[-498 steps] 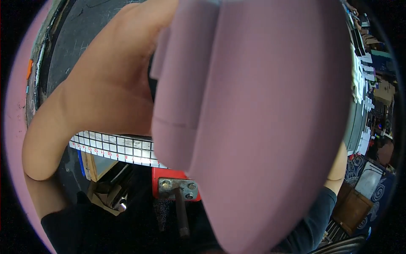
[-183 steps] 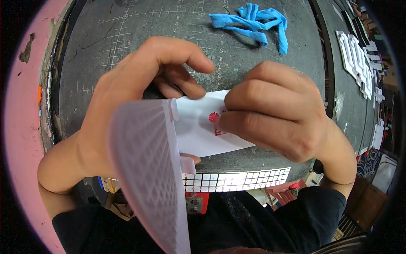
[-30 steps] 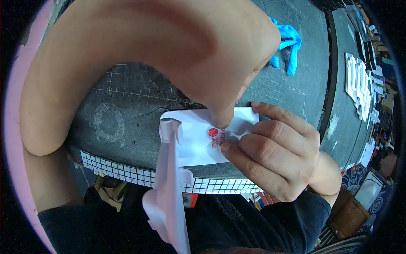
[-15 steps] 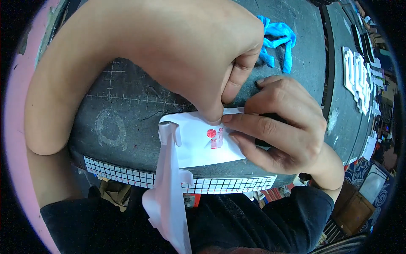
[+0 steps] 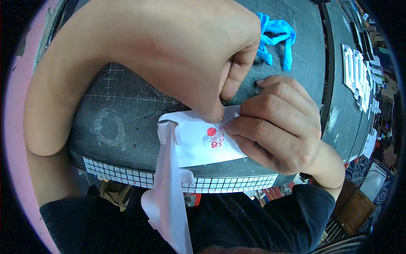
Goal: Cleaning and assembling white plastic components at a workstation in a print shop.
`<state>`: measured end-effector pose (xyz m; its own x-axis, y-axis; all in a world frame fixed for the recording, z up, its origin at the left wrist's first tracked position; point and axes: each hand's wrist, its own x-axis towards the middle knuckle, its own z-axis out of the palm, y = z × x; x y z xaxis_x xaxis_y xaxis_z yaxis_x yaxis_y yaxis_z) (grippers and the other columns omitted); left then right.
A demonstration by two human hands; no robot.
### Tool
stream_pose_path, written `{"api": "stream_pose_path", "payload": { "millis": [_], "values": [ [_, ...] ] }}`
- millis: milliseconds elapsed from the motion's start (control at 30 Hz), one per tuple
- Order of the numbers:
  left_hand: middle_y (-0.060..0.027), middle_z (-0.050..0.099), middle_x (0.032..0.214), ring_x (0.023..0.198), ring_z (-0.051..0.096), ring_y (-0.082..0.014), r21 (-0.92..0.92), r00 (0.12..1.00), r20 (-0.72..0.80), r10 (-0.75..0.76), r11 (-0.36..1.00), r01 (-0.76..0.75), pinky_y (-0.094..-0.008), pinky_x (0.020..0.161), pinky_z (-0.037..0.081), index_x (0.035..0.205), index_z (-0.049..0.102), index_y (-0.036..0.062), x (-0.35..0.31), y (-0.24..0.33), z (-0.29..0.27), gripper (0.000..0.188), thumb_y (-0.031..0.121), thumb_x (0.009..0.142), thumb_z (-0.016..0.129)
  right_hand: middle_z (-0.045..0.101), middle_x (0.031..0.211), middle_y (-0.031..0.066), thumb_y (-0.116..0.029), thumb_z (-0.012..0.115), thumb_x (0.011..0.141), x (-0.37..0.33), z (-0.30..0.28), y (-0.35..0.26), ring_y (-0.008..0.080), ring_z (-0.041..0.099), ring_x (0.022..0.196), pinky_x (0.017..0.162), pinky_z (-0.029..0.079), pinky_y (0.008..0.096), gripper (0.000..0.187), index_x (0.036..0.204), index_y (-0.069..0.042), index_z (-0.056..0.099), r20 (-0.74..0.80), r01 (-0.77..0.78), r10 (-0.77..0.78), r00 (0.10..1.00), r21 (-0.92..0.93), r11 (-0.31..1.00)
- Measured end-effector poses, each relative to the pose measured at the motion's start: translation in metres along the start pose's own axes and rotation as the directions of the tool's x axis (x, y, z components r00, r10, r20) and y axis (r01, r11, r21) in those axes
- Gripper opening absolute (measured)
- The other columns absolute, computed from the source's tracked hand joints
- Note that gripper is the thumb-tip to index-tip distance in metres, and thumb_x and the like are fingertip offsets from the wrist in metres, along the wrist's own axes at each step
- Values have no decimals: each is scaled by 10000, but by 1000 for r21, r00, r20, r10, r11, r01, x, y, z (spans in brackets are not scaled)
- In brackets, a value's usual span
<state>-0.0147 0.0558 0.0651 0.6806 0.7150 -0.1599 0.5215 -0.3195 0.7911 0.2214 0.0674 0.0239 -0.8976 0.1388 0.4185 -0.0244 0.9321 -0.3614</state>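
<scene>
A white plastic piece (image 5: 194, 148) lies on the dark mat, with a red round mark and red lettering (image 5: 215, 137) printed on its flat face. From its left end a long white arm (image 5: 169, 190) reaches toward my body. My left hand (image 5: 203, 59) bends over from the far side, fingers curled, its thumb tip pressed on the piece's far edge. Beside it my right hand (image 5: 283, 127) is closed, thumb and forefinger pinched at the print's right side. A shiny, see-through strip, apparently thin film (image 5: 218, 136), crosses the lettering toward these fingertips. What lies under my right fingers is hidden.
Crumpled blue gloves (image 5: 279, 36) lie beyond my hands on the dark mat (image 5: 139, 122). A white gridded ruler strip (image 5: 228, 184) runs along the near edge. White plastic parts (image 5: 356, 78) lie on the dark surface at the right.
My right fingers have drawn in slightly, with the lower ones curled closer. The pale patch over the print has become a narrow shiny strip, and more red lettering shows. My left hand has barely shifted.
</scene>
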Motion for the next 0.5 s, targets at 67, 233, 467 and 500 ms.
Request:
{"api": "stream_pose_path", "payload": {
  "millis": [67,233,467,500],
  "values": [
    [-74,749,697,640,735,-127,-3,1000,-6,0,1000,0,-269,577,569,787,747,-3,0,0,0,208,30,643,893,694,849,88,-147,859,659,0,1,-2,248,674,773,796,579,427,252,876,-41,788,4,16,-16,1000,-30,999],
    [-73,748,695,639,735,-125,-5,1000,-20,-4,1000,3,-268,576,569,780,747,-3,0,2,0,209,28,637,895,684,849,94,-170,824,607,0,4,-6,255,661,755,769,581,413,300,857,-19,760,-6,30,-31,1000,-101,994],
    [-72,748,692,638,735,-123,-14,999,-42,-19,1000,18,-267,574,569,770,746,-3,-4,5,1,211,26,627,899,675,841,95,-180,783,571,-1,5,-6,252,653,741,759,582,412,326,849,-14,752,-1,52,-52,999,-114,992],
    [-72,747,691,638,735,-123,-16,999,-42,-18,1000,18,-266,574,569,769,746,-3,-4,6,1,212,25,626,899,674,840,94,-181,780,568,-1,5,-6,251,652,738,758,583,412,328,848,-13,751,-1,54,-55,999,-117,992]
  ]
}}
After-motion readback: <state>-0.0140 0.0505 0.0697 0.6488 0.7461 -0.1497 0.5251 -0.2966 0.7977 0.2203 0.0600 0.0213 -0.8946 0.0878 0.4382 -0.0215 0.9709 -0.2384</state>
